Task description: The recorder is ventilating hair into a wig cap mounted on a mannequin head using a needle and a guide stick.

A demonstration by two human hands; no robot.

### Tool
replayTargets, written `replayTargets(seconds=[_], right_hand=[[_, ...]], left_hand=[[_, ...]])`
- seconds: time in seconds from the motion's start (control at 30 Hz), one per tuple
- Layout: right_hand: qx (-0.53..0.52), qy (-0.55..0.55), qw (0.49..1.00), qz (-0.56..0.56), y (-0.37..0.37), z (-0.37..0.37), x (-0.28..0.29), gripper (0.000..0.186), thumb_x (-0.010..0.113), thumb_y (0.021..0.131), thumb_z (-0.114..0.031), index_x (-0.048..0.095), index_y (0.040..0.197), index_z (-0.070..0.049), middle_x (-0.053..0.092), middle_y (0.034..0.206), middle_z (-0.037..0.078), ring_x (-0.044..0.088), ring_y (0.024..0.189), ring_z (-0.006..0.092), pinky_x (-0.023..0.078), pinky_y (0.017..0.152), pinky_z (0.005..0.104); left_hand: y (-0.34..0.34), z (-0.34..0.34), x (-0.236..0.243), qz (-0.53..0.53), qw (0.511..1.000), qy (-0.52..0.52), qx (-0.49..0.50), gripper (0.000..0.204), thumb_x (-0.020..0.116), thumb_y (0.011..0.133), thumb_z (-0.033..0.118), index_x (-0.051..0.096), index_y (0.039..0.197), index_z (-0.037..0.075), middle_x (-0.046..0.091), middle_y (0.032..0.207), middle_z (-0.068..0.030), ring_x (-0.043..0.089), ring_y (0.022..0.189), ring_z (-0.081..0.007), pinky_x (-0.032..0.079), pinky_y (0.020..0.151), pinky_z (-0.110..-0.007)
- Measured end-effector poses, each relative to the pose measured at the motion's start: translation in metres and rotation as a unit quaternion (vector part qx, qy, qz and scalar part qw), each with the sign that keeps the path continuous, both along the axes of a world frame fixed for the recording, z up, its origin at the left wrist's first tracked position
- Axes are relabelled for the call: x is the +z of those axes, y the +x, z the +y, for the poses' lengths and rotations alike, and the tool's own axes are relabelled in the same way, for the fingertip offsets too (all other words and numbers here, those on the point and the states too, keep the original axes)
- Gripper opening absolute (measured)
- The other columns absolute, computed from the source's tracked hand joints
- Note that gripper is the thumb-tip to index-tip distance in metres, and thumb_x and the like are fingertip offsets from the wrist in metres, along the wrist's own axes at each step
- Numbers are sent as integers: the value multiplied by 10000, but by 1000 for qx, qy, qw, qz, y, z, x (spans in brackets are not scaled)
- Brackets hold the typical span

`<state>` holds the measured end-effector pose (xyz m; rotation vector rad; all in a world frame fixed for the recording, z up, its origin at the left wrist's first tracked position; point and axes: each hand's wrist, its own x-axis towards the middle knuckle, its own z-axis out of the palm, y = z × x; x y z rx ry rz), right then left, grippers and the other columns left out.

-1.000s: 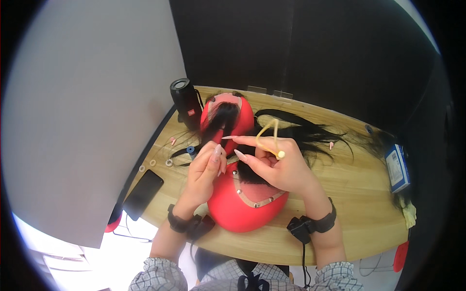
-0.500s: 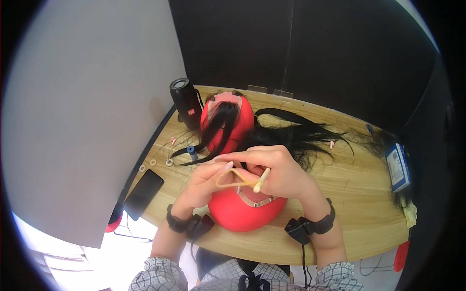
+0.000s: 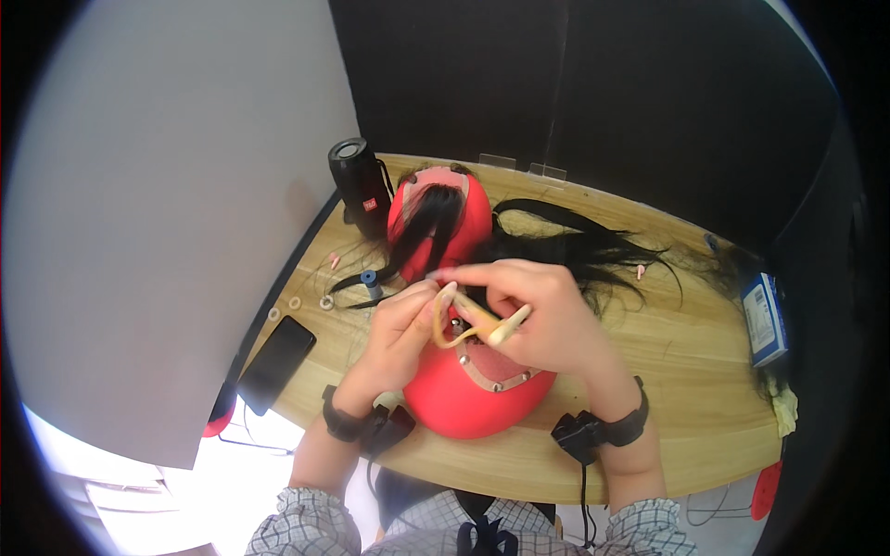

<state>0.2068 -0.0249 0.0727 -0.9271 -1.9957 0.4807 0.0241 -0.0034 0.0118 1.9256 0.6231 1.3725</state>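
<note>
Red, smooth dome-shaped head form stands at the table edge nearest the wearer; all places are taken from it. Pink mesh patch sits on its top, bordered by a beige fabric band with round silver pins along it.

Grip, right: right hand is above the form's far right side, fingers curled round a pale yellow stick, index finger stretched out toward the left. Flexible yellow loop hangs from the stick end, over the form's top.

Grip, left: left hand is above the form's left flank, fingers bent in, thumb beside the loop. Pinch point hidden; cannot tell whether it is closed or has hold of a strand.

Progress (judged): pinning looks done along the visible border. Mesh nearest the wearer shows bare, so that part seems unfilled. Coverage beneath the hands cannot be read. Loose long black hair lies beyond the form, to the right. Second red head form, directly beyond the first, carries a hanging black lock with pink mesh around it; also apparently partial.
</note>
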Motion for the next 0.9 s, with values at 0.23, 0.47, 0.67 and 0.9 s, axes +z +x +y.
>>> replayTargets(seconds=[0.23, 0.47, 0.67, 0.9], right_hand=[[-65, 75, 966, 240, 49, 2, 23, 478, 339, 978, -315, 608, 1099, 61, 496, 658, 19, 499, 612, 115, 421, 569, 256], [102, -152, 959, 216, 56, -18, 24, 573, 282, 1000, -335, 646, 822, 71, 619, 695, 99, 593, 551, 152, 491, 538, 244], [173, -261, 942, 124, 7, -10, -5, 107, 563, 868, 3, 655, 825, 34, 627, 727, 66, 604, 606, 119, 486, 592, 219], [126, -295, 900, 295, 13, -2, -43, 43, 599, 844, 17, 626, 825, 45, 611, 742, 60, 581, 683, 87, 497, 706, 223]], left_hand=[[-7, 2, -1, -58, 997, -43, -2, 290, 418, 986, 133, 552, 807, -52, 406, 648, -41, 376, 582, -123, 317, 548, -264], [-4, 9, -2, 14, 999, -37, 28, 256, 459, 960, 107, 518, 764, -46, 423, 636, -81, 415, 587, -178, 354, 563, -304], [-4, 14, -6, 73, 992, 7, 102, 212, 499, 928, 111, 541, 783, -37, 467, 667, -149, 472, 627, -314, 390, 595, -368], [-1, 15, -9, 79, 990, 24, 114, 223, 505, 924, 112, 537, 755, -29, 478, 668, -147, 487, 636, -321, 392, 591, -378]])
